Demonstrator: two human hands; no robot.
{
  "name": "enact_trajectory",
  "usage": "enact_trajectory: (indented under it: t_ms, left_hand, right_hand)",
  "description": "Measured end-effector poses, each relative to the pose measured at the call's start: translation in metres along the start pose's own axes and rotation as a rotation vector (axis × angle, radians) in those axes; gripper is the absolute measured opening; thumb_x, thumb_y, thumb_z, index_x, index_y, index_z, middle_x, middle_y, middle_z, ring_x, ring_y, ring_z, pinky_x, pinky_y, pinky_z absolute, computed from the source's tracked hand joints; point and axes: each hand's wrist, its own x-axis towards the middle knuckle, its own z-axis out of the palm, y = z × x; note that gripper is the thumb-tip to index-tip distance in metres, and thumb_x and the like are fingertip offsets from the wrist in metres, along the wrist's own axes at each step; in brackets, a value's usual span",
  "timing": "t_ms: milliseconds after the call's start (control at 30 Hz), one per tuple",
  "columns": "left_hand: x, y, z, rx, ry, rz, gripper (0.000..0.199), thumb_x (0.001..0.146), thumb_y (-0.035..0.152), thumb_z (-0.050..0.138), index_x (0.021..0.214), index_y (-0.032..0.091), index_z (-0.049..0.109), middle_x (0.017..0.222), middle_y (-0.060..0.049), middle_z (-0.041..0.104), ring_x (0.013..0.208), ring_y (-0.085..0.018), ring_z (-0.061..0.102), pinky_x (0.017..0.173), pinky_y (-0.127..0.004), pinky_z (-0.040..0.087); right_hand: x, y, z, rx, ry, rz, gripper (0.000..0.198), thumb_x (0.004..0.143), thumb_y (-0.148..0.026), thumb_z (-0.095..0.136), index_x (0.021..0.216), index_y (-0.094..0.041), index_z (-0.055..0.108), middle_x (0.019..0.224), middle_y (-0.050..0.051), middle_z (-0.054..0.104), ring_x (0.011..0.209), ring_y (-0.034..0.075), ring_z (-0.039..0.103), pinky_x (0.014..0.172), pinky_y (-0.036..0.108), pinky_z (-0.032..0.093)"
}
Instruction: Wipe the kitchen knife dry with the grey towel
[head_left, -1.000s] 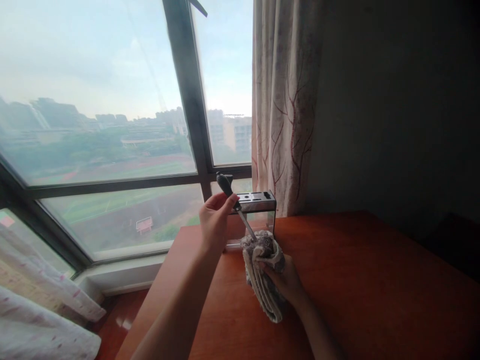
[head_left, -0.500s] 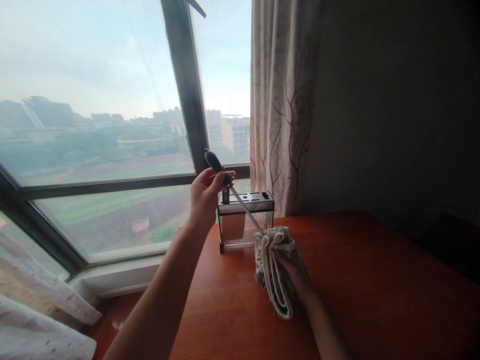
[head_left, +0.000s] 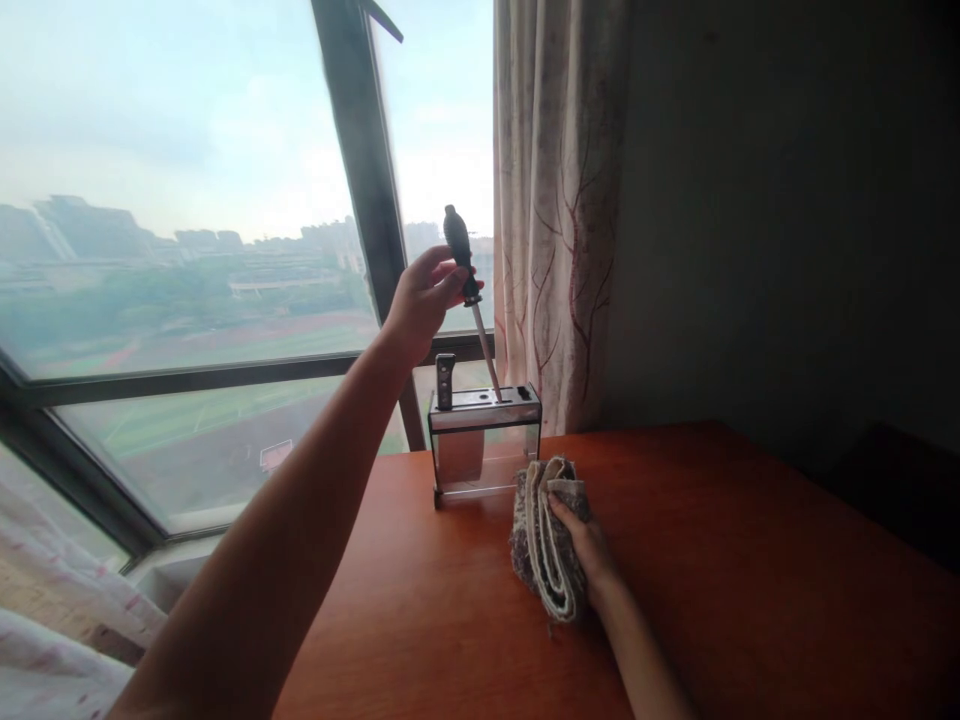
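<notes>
Steel rod, one folded cloth, one rack on the tabletop [head_left: 735, 560].
The left hand [head_left: 420, 305] grips the black handle of one sharpening steel [head_left: 471, 300], its tip at the top slot of the single clear knife rack [head_left: 484, 440], where one other handle [head_left: 445, 381] stands. The right hand [head_left: 589, 550] clasps the one folded grey cloth [head_left: 544, 545], resting just before the rack.

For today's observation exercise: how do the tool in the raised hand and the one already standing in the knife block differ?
The sharpening rod, gripped by the left hand, has its whole shaft exposed, tilted, tip at the knife block. The slotted tool shows only its handle, upright, untouched. Both handles are dark.
</notes>
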Motion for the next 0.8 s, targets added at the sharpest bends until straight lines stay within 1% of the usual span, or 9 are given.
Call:
enact_trajectory:
  t_ms: [133, 267, 433, 533, 667, 800]
  left_hand:
    - [0.008, -0.01, 0.002, 0.039, 0.039, 0.008, 0.013, 0.075, 0.02, 0.067, 0.086, 0.017, 0.06, 0.081, -0.004, 0.065, 0.075, -0.019, 0.068, 0.071, -0.035, 0.055]
    - [0.011, -0.016, 0.003, 0.08, 0.087, 0.021, 0.01, 0.075, 0.018, 0.066, 0.081, 0.017, 0.059, 0.079, -0.002, 0.064, 0.07, -0.017, 0.067, 0.068, -0.032, 0.054]
    - [0.017, -0.017, 0.001, 0.14, 0.099, 0.064, 0.009, 0.075, 0.017, 0.065, 0.078, 0.018, 0.056, 0.079, -0.001, 0.063, 0.07, -0.015, 0.067, 0.063, -0.026, 0.053]
    - [0.018, -0.021, -0.001, 0.148, 0.094, 0.09, 0.007, 0.075, 0.015, 0.063, 0.079, 0.018, 0.057, 0.08, -0.001, 0.063, 0.07, -0.015, 0.067, 0.063, -0.026, 0.053]
    - [0.015, -0.025, -0.003, 0.125, 0.084, 0.059, 0.01, 0.074, 0.015, 0.063, 0.081, 0.018, 0.058, 0.079, -0.001, 0.063, 0.07, -0.016, 0.066, 0.065, -0.028, 0.053]
    - [0.013, -0.025, -0.003, 0.118, 0.1, 0.024, 0.01, 0.071, 0.011, 0.061, 0.078, 0.018, 0.057, 0.077, -0.001, 0.062, 0.066, -0.015, 0.065, 0.065, -0.031, 0.052]
  right_hand:
    - [0.0, 0.002, 0.0, 0.015, -0.015, -0.001, 0.042, 0.065, -0.043, 0.077, 0.096, -0.015, 0.069, 0.075, 0.005, 0.076, 0.072, 0.025, 0.072, 0.068, 0.033, 0.057]
    - [0.002, 0.004, -0.001, 0.02, -0.017, 0.003, 0.041, 0.066, -0.043, 0.076, 0.095, -0.015, 0.069, 0.076, 0.005, 0.076, 0.071, 0.025, 0.072, 0.066, 0.033, 0.057]
    - [0.005, 0.007, -0.003, 0.006, -0.011, 0.01, 0.045, 0.064, -0.045, 0.077, 0.096, -0.014, 0.069, 0.074, 0.005, 0.075, 0.07, 0.025, 0.072, 0.064, 0.032, 0.057]
    - [0.007, 0.009, -0.003, 0.014, -0.009, 0.017, 0.047, 0.064, -0.045, 0.077, 0.098, -0.014, 0.069, 0.073, 0.006, 0.075, 0.068, 0.026, 0.072, 0.063, 0.034, 0.057]
    - [0.007, 0.009, -0.002, -0.008, 0.014, 0.014, 0.047, 0.063, -0.046, 0.077, 0.097, -0.014, 0.069, 0.075, 0.007, 0.075, 0.068, 0.026, 0.072, 0.063, 0.034, 0.058]
    - [0.006, 0.007, -0.002, -0.013, 0.026, -0.003, 0.05, 0.062, -0.046, 0.078, 0.1, -0.015, 0.068, 0.078, 0.006, 0.076, 0.072, 0.026, 0.072, 0.064, 0.034, 0.058]
